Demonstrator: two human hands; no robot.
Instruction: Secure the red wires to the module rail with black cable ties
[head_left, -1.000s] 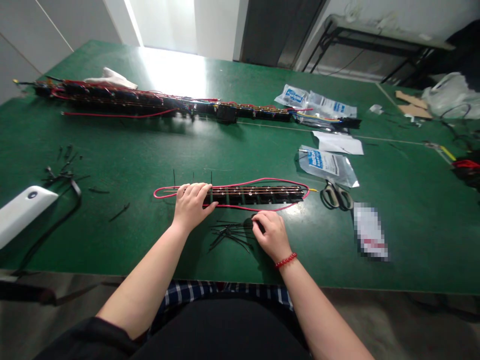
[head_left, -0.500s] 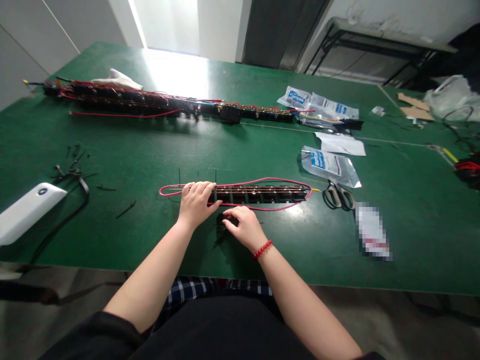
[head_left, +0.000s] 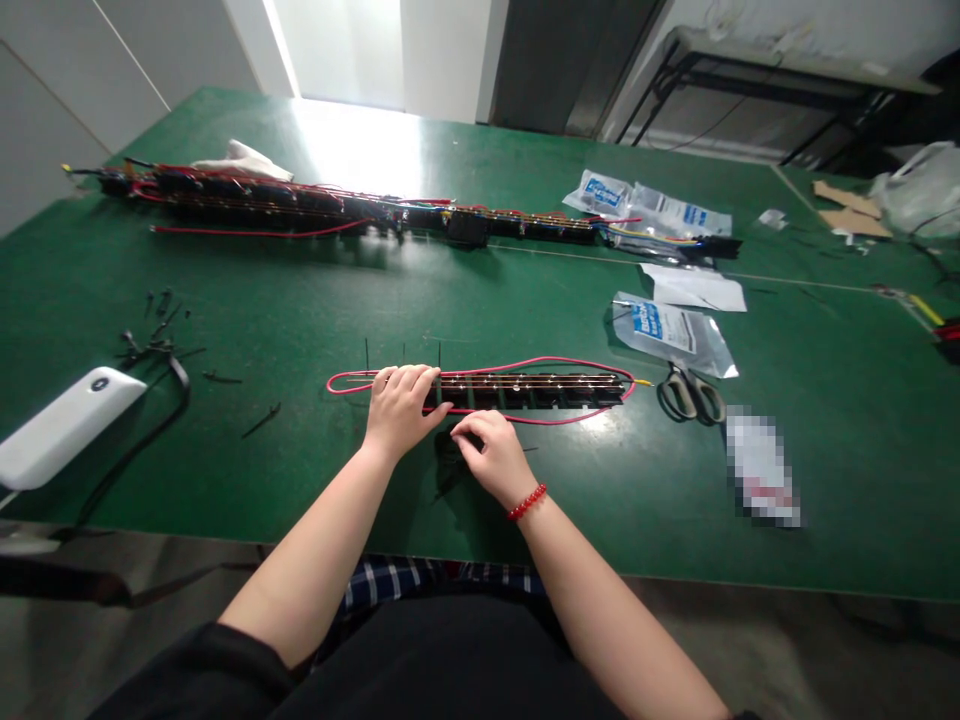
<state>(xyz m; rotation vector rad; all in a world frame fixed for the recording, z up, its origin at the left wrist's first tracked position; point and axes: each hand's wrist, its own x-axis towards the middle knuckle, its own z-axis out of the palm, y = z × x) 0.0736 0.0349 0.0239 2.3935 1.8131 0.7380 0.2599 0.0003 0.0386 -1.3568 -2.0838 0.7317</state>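
A short black module strip [head_left: 540, 390] ringed by a pink wire [head_left: 525, 362] lies across the green table [head_left: 300, 320] in front of me. My left hand [head_left: 405, 405] lies over the strip's left end, fingers curled down on it and gripping it. My right hand [head_left: 491, 455] sits just in front of the strip, fingertips pinched on a black cable tie [head_left: 459, 437]. A small heap of black cable ties [head_left: 448, 478] shows partly under that hand. Three thin tie tails [head_left: 439, 352] stand up behind my left hand.
Scissors [head_left: 690, 395] lie at the strip's right end, with plastic bags [head_left: 671, 330] behind them. A long wired assembly [head_left: 337, 205] runs along the far side. A white device [head_left: 67, 425] with a black strap and cut tie scraps [head_left: 157, 330] sit left.
My right hand moved left from the tie heap up to the strip's front edge, beside my left hand. The left hand stayed on the strip.
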